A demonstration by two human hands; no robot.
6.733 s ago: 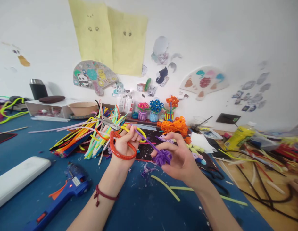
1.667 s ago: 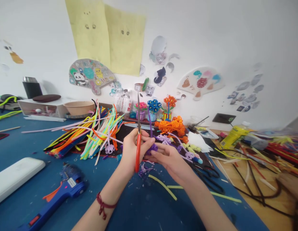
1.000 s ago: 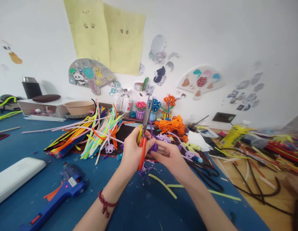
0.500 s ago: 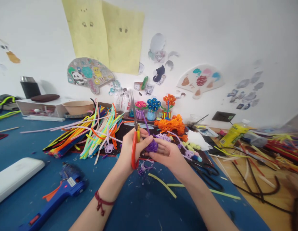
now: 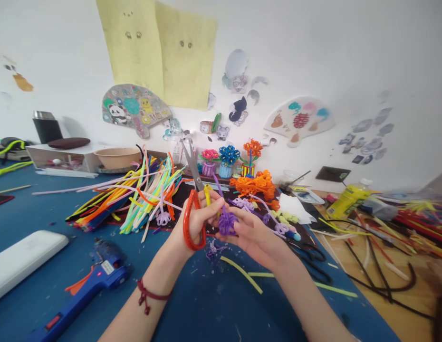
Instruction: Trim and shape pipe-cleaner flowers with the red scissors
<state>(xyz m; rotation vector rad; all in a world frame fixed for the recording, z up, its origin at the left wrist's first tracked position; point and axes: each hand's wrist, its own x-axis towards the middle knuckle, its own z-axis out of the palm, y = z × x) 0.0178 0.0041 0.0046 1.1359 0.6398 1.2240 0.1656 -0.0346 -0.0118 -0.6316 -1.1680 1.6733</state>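
Purple pipe-cleaner flower (image 5: pixel 227 223) with a thin purple stem (image 5: pixel 217 183) is held between both hands at the middle. My left hand (image 5: pixel 201 213) pinches the base of the stem between thumb and fingers. Orange-handled scissors (image 5: pixel 194 173) hang in that same hand, blades up and slightly parted; their handle has a yellow part too. The fingers of my right hand (image 5: pixel 251 232) are closed around the flower's petals from the right. Purple scraps (image 5: pixel 214 249) lie on the blue table just below the hands.
A blue glue gun (image 5: pixel 100 280) and a white case (image 5: pixel 28 259) lie at left. Piled pipe cleaners (image 5: pixel 153 190) spread behind my left hand. Finished flower pots (image 5: pixel 226 170) and orange flowers (image 5: pixel 258 183) stand at the back. Black scissors (image 5: pixel 312 266) lie right of my right hand.
The scissors have turned in my left hand, their blades tipping left and the handle facing the camera more. My right fingers have curled over the flower, which now faces the camera more.
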